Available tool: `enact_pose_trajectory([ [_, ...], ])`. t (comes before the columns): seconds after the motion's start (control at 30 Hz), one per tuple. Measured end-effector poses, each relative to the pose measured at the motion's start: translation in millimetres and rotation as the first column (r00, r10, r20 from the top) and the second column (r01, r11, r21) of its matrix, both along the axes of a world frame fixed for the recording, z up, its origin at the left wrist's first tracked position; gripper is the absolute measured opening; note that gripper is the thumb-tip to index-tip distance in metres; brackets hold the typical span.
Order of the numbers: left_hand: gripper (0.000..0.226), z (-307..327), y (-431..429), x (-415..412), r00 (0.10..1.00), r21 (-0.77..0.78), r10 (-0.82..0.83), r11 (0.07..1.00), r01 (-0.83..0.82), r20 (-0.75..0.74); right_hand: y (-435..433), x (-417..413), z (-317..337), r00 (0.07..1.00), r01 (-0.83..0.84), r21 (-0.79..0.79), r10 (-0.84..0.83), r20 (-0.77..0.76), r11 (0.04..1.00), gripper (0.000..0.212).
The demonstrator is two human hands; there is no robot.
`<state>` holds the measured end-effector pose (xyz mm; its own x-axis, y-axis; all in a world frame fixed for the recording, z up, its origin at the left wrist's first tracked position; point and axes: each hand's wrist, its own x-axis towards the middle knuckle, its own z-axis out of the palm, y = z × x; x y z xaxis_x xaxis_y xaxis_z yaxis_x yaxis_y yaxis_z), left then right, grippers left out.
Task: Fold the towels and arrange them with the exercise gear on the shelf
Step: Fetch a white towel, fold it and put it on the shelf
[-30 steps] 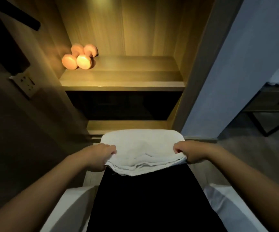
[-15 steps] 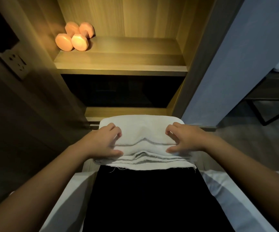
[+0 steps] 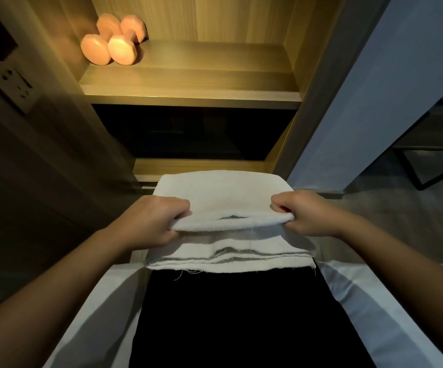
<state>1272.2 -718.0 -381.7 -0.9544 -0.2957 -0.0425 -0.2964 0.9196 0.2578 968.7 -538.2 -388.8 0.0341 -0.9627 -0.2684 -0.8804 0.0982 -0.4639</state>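
1. Location: the towel [image 3: 223, 197] lies folded at the far end of a black cloth [image 3: 236, 314] on the bed [image 3: 374, 301], just in front of the shelf [image 3: 201, 78]. The dumbbells [image 3: 114, 41] sit at the shelf's back left, well apart from the towel.
2. Grip state: the left grip [image 3: 154, 221] is clamped on the left end of the raised top fold. The right grip [image 3: 308, 213] is clamped on the right end. Both have their fingers curled round the cloth.
3. Step in hand (judged): setting the last fold, or lifting the towel for transfer.
4. Fault: skewed fold. The fold gapes open in the middle between the grips. An uneven pull from either side would probably twist it.
5. Fault: stack separation. The lower layers lie free beneath the fold, with their frayed near edges stepped unevenly. Lifting by the top fold alone would probably leave them behind and undo the folding.
6. Fault: drop. The towel sits near the bed's far edge, so a forward push could slide it off.
7. Fault: collision. Placing the towel too far left on the shelf could knock the dumbbells.
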Motion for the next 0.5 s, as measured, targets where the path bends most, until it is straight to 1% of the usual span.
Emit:
enact_pose_trajectory([
  [0.07,0.038,-2.2,10.1,7.1,0.998,0.024,-0.061,0.998,0.060,0.025,9.5,3.5,-3.6,0.998,-0.033,0.156,0.025,0.056,0.987,0.022],
  [0.1,0.036,-5.2,15.7,9.2,0.995,0.030,-0.088,0.996,0.087,0.053,13.7,5.7,-5.2,0.998,-0.059,0.220,0.050,0.046,0.974,0.020],
  [0.17,0.029,-13.6,27.1,12.0,0.984,0.031,-0.128,0.992,0.125,0.125,19.6,10.9,-7.7,0.993,-0.102,0.272,0.115,-0.032,0.957,0.021],
  [0.23,0.027,-20.8,34.0,15.3,0.984,0.012,-0.120,0.993,0.120,0.128,22.8,17.6,-8.4,0.986,-0.113,0.238,0.139,-0.094,0.965,0.023],
  [0.3,0.026,-24.0,36.6,18.5,0.992,-0.025,-0.104,0.994,0.107,0.074,28.1,24.6,-8.6,0.980,-0.100,0.166,0.126,-0.156,0.981,0.026],
  [0.37,0.027,-25.7,39.8,22.1,0.997,-0.048,-0.070,0.996,0.071,0.028,35.6,30.5,-9.5,0.972,-0.091,0.061,0.102,-0.214,0.994,0.028],
  [0.43,0.030,-28.8,45.1,27.5,0.998,-0.059,-0.019,0.998,0.016,-0.059,43.7,33.6,-10.7,0.970,-0.063,-0.044,0.051,-0.238,0.997,0.026],
  [0.5,0.028,-31.4,53.8,34.3,0.984,-0.105,-0.047,0.994,0.030,-0.172,54.0,36.7,-12.3,0.980,-0.009,-0.123,-0.016,-0.198,0.992,0.026],
])
